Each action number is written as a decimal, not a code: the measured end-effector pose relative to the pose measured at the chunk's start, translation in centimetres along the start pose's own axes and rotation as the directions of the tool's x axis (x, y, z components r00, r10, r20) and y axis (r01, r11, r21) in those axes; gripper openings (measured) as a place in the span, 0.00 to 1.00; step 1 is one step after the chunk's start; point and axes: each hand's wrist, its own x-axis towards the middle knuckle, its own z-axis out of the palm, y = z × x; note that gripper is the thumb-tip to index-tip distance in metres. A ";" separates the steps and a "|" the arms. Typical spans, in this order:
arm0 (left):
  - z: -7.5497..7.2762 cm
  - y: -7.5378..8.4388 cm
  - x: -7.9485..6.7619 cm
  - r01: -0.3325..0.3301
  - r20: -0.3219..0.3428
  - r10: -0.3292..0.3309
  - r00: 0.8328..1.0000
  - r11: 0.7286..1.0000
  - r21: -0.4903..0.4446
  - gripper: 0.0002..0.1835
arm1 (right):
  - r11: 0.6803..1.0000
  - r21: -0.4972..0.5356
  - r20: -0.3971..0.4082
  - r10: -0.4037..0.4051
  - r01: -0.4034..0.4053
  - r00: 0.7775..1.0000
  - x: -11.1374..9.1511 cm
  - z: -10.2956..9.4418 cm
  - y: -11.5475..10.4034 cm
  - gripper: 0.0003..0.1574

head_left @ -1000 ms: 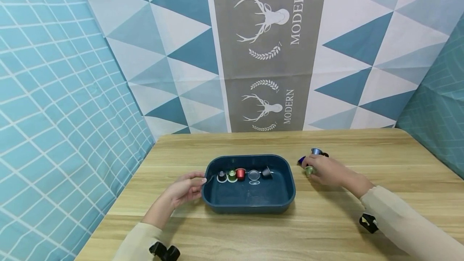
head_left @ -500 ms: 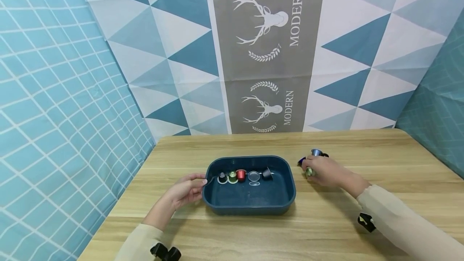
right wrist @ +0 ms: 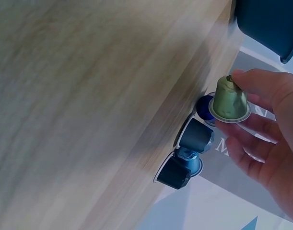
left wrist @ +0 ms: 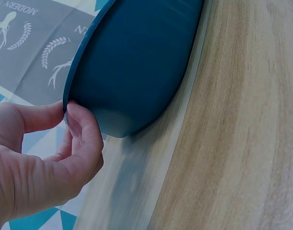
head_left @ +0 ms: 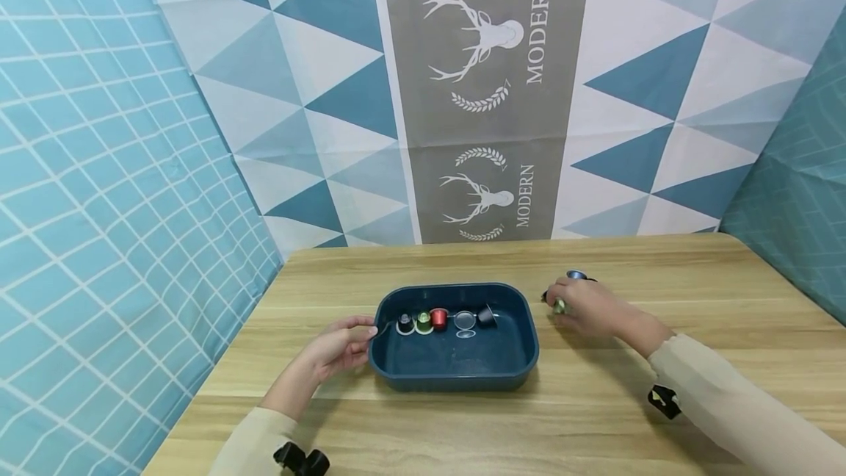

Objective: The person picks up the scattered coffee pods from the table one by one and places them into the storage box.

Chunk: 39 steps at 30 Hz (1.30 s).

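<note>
My left hand (head_left: 340,351) pinches the left rim of a dark blue tray (head_left: 456,382) between thumb and fingers; the left wrist view shows the grip on the tray wall (left wrist: 136,62) up close. To the right of the tray, my right hand (head_left: 588,308) holds a green coffee capsule (right wrist: 230,100) between thumb and fingers. Just beyond it are a dark blue capsule (right wrist: 204,108), two dark capsules, one nearer (right wrist: 196,135) and one farther (right wrist: 171,171), and a light blue capsule (right wrist: 193,164). In the head view the right hand partly hides this group.
Along the tray's back side sit a black capsule (head_left: 405,323), a green capsule (head_left: 424,325), a red capsule (head_left: 439,319), a pale round item (head_left: 465,320) and a dark grey capsule (head_left: 487,316). Patterned cloth (head_left: 489,123) hangs behind the wooden table (head_left: 463,432).
My right hand has shifted slightly left, with the green capsule in its fingers. The left hand stays on the tray rim, and the tray has hardly moved.
</note>
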 end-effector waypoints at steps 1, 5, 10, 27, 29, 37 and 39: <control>0.0 0.0 0.0 0.002 -0.002 -0.002 1.000 1.000 -0.003 0.24 | 1.000 0.002 -0.004 0.003 -0.003 1.000 0.0 0.0 0.0 0.12; 0.0 0.0 0.0 0.003 -0.008 -0.003 1.000 1.000 0.000 0.24 | 1.000 0.009 -0.025 -0.010 0.010 1.000 0.0 -0.1 0.1 0.11; -0.1 0.0 0.2 0.000 -0.009 0.000 1.000 1.000 0.016 0.27 | 0.999 0.004 -0.055 -0.035 0.035 0.998 0.0 -0.1 0.1 0.11; 0.2 -0.1 0.1 0.007 -0.012 -0.007 1.000 1.000 0.024 0.25 | 0.995 0.023 -0.058 -0.092 0.093 0.994 0.1 -1.2 -0.9 0.11; 0.2 -0.2 0.1 0.009 -0.010 -0.008 1.000 1.000 0.021 0.25 | 0.994 0.028 -0.053 -0.101 0.102 0.994 0.3 -1.4 -1.2 0.11; 0.1 0.0 0.3 -0.001 -0.003 0.001 1.000 1.000 0.005 0.23 | 0.991 0.033 -0.041 -0.131 0.132 0.991 1.2 -2.8 -2.4 0.11; 0.2 0.0 0.3 0.000 0.003 -0.001 1.000 1.000 0.013 0.24 | 0.990 0.036 -0.031 -0.136 0.137 0.990 1.3 -3.1 -2.7 0.11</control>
